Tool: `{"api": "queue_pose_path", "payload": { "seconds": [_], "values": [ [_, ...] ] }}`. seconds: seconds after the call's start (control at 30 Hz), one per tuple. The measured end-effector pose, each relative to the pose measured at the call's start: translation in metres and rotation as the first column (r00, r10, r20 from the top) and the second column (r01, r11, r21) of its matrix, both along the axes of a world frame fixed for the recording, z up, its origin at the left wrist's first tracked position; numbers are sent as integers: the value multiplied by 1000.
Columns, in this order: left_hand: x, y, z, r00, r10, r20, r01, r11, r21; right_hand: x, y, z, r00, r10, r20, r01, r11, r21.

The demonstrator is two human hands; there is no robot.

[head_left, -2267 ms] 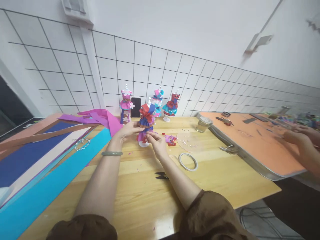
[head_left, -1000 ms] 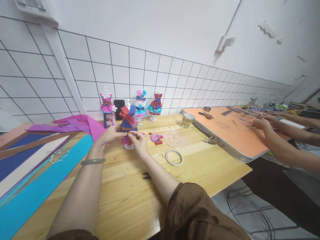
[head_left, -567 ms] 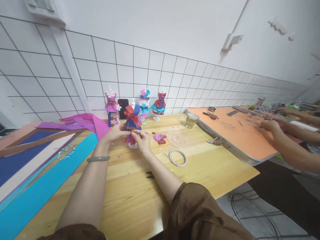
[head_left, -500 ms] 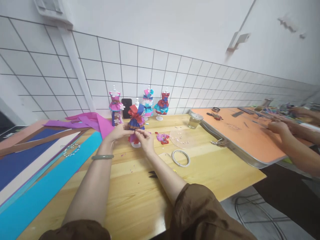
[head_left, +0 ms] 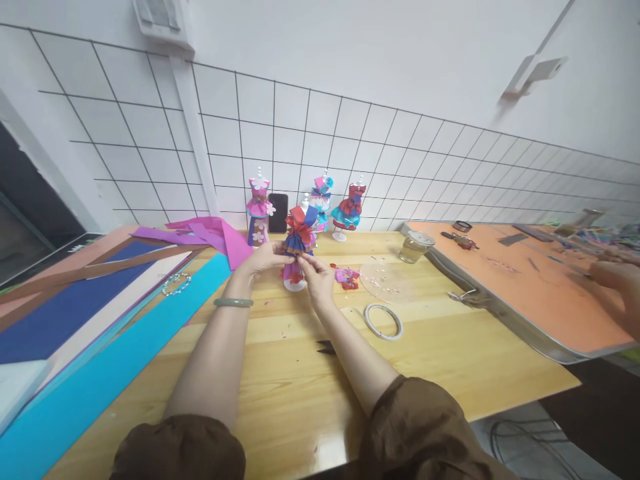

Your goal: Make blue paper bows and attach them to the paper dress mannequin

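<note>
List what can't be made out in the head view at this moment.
Head view:
- Left hand: some fingertips hidden behind the front figure.
- Right hand: pinching or only touching, too small to tell.
- Rear middle figure: lower part mostly hidden by the front figure.
- Dark blades: remainder hidden by the right forearm.
- Co-worker's hand: blurred, cut off by the right edge.

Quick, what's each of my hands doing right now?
Left hand: fingers closed on the side of the small dressed mannequin.
Right hand: fingers pinched at the front of its skirt; whether they hold anything else can't be told.
</note>
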State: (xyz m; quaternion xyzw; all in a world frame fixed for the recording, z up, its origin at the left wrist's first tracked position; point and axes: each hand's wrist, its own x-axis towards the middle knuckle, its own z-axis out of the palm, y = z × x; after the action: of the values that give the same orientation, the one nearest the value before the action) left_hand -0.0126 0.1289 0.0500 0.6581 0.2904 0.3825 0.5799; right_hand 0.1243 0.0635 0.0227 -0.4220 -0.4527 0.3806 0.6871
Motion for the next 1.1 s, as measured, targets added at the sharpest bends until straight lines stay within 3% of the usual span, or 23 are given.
{"api": "queue_pose_path", "payload": {
  "seconds": [0.5,0.77,1.1],
  "values": [
    [1,-4,3,1000,-14,-5,14,999,29,-7,0,8,1000,0,-5,0,999,35],
    [2,-7,4,1000,0,2,-1,997,80,-8,2,4,999,-27,-19,27,999,26],
    [4,-3,3,1000,9,24,-10,1000,23,-8,7,1,997,-65,-39,64,998,-22]
  ]
}}
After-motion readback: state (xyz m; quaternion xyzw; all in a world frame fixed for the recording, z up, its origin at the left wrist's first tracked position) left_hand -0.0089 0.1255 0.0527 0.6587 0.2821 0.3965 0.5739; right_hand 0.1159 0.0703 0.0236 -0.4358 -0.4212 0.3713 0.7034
